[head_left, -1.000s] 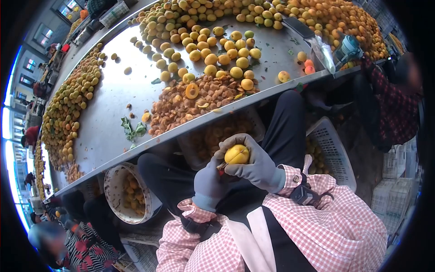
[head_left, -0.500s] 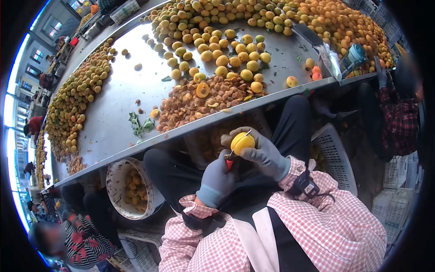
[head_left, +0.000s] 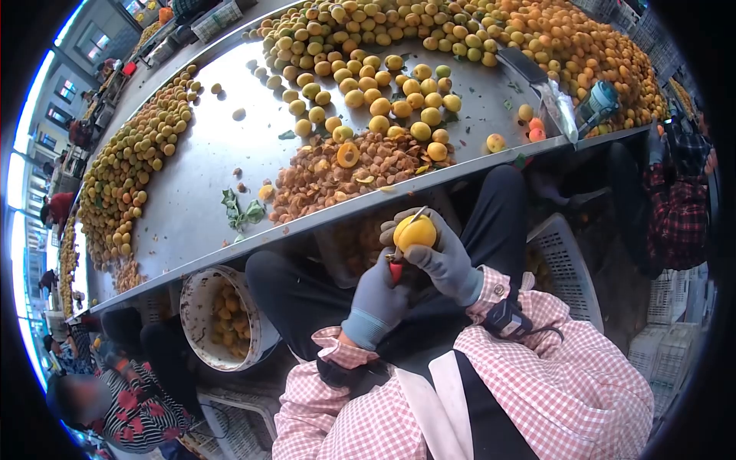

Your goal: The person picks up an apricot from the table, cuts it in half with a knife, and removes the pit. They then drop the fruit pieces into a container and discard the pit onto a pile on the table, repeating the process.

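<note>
Right hand gripping apricot over lap, below table edge, fingers wrapping round it. Left hand clamping red-handled knife, blade lying against fruit. Bucket sitting left of knee, holding apricots. Crate sitting right of leg, contents mostly hidden. Table beyond carrying pits and loose fruit.

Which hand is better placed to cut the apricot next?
Left, likely. The left hand holds the knife with its blade against the apricot; the right hand only cradles it.
</note>
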